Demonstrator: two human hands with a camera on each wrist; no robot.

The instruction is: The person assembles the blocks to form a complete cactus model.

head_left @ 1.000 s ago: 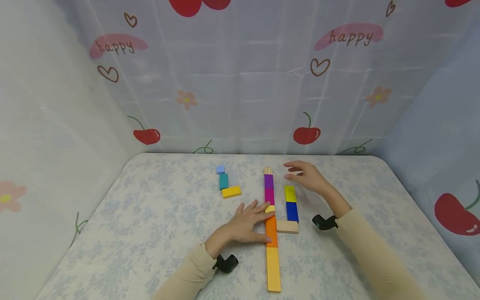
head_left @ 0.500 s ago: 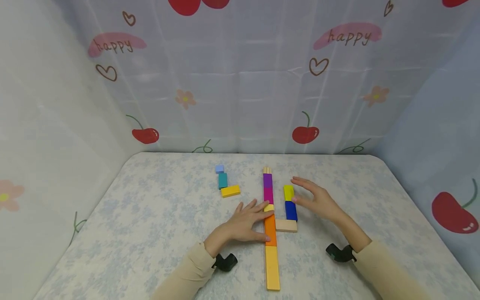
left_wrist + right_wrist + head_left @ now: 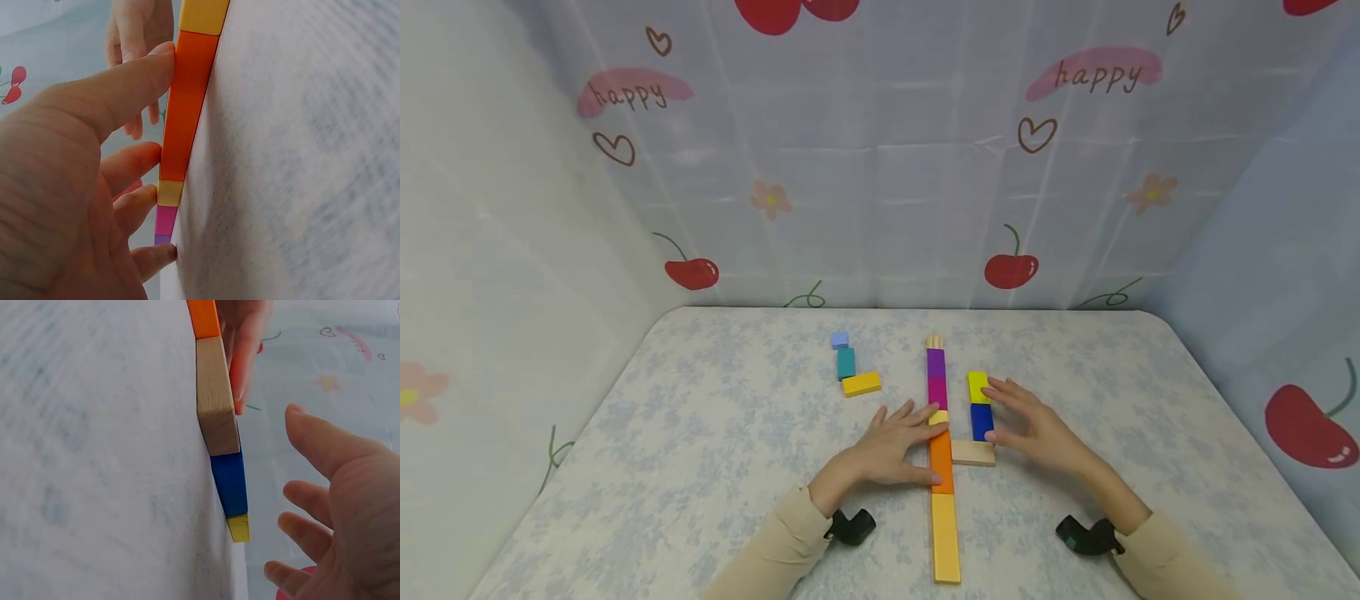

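Observation:
A straight row of blocks runs away from me in the head view: a long light-orange block, an orange block, a small yellow block, then magenta and purple blocks. My left hand rests with spread fingers along the row; its thumb touches the orange block's side in the left wrist view. Off the row's right side lie a plain wood block, a blue block and a yellow-green block. Fingers loosely spread, my right hand hovers just right of these, apart from them in the right wrist view.
A ribbed pale wooden piece tops the row's far end. To the left lie a light-blue cube, a teal block and a yellow block. A printed curtain hangs behind the table.
My right hand has come back toward me, from beyond the yellow-green block to beside the blue and yellow-green ones. The left hand and the blocks stay in place.

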